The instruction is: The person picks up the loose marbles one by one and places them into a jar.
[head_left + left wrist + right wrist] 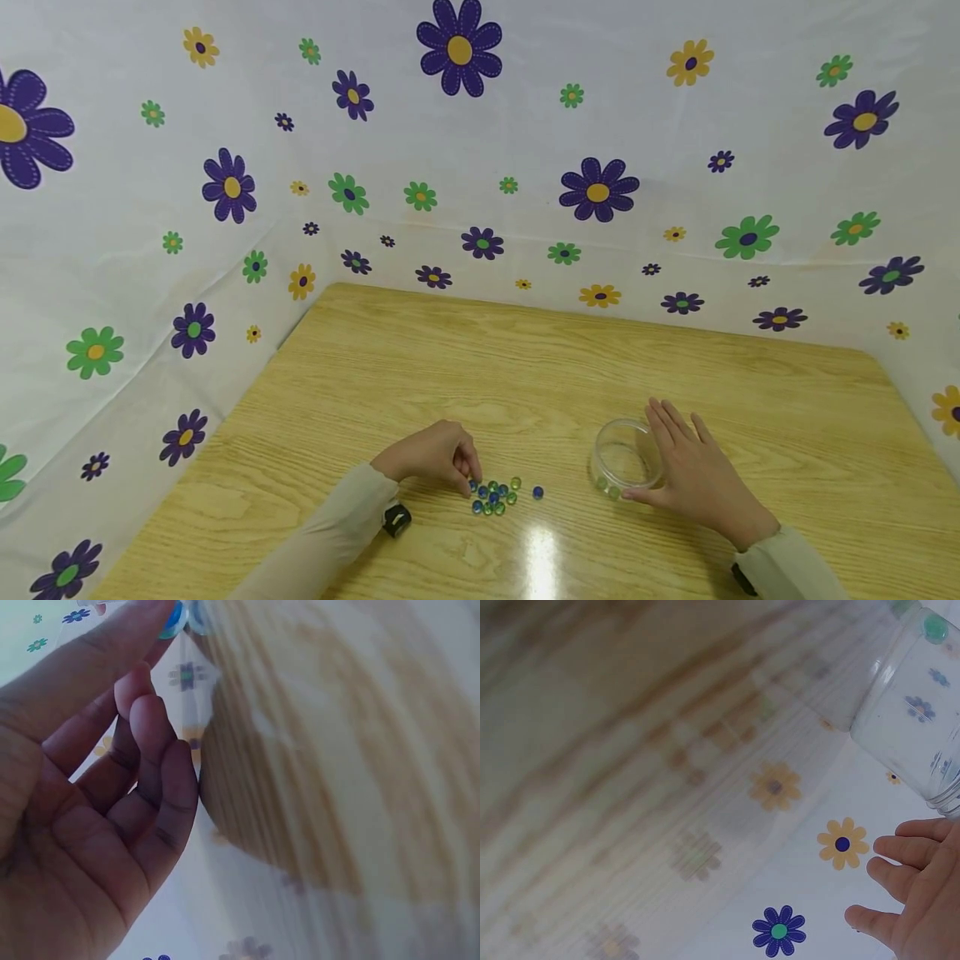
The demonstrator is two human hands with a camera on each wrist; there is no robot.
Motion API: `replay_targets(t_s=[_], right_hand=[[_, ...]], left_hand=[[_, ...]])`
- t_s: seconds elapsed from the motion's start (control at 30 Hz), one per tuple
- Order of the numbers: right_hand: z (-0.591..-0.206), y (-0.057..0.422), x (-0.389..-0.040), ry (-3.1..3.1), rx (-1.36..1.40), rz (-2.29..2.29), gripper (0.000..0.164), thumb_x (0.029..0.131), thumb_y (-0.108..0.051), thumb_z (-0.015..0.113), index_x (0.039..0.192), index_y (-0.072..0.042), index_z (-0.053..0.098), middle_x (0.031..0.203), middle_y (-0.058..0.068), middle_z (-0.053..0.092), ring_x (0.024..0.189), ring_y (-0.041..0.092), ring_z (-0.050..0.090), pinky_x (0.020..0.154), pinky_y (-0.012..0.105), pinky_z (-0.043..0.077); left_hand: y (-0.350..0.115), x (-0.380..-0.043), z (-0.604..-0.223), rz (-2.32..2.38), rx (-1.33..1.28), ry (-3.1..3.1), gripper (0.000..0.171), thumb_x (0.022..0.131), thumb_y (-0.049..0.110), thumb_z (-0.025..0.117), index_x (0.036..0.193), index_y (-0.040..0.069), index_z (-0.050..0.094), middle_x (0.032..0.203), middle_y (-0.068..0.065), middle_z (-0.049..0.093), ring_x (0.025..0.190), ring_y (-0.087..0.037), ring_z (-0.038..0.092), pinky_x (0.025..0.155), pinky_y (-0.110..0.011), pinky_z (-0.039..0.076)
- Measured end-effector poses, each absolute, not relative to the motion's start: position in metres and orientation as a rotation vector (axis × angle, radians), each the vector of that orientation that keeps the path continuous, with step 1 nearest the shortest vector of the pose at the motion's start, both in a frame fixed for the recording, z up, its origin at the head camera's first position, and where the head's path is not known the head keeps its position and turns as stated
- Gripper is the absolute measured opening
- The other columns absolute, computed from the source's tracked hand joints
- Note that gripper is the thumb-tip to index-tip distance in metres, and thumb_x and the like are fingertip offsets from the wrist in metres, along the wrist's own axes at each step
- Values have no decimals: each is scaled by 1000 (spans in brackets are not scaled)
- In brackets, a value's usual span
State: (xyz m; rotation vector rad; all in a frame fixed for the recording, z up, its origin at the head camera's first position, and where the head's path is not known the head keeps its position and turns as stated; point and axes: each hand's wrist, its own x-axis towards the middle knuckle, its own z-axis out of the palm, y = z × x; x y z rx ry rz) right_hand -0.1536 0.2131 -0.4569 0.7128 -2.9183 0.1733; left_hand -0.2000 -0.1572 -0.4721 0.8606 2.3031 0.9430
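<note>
On the wooden table lies a loose cluster of blue and green glass marbles [493,498]. My left hand [438,454] is at its left edge, thumb and index finger pinching a blue marble [175,621]; the other fingers curl toward the palm. A clear round jar [626,454] stands right of the cluster, its mouth up, with a few green marbles [608,487] showing low inside. My right hand [693,475] lies along the jar's right side, its fingers straight and its thumb at the near side. The right wrist view shows the jar's threaded neck beside these fingers.
One blue marble [538,492] lies apart, between the cluster and the jar. The wooden table [465,358] reaches back to a white cloth [517,125] printed with flowers, which also hangs along the left and right sides.
</note>
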Motion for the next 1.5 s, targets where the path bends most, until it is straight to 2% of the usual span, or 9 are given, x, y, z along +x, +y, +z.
replay_targets(t_s=[0.57, 1.0, 1.37, 1.5], right_hand=[[-456, 213, -153, -2926, 710, 184, 113, 69, -72, 63, 141, 10, 32, 148, 25, 33, 136, 40, 32, 107, 61, 26], [-457, 214, -154, -2934, 704, 165, 113, 69, -73, 62, 141, 9, 32, 148, 25, 33, 137, 40, 32, 107, 61, 25], [-459, 214, -154, -2935, 704, 171, 113, 69, -74, 62, 141, 9, 32, 148, 24, 33, 137, 39, 32, 107, 61, 25], [-458, 215, -154, -2928, 710, 162, 113, 69, -73, 62, 141, 9, 32, 148, 24, 33, 136, 39, 32, 107, 61, 26]], left_hand=[[-163, -203, -465, 942, 853, 2373, 7, 72, 12, 81, 76, 15, 76, 74, 5, 66, 59, -1, 54, 57, -18, 49], [-159, -205, -447, 1055, 840, 2418, 8, 75, 17, 78, 82, 14, 75, 76, 4, 66, 62, -2, 54, 58, -20, 49], [-144, -203, -430, 1134, 940, 2404, 12, 77, 19, 77, 87, 13, 76, 77, 2, 64, 67, -2, 55, 74, -20, 51], [-137, -203, -422, 1153, 976, 2408, 12, 76, 18, 77, 87, 12, 76, 76, 1, 65, 67, -1, 55, 75, -20, 52]])
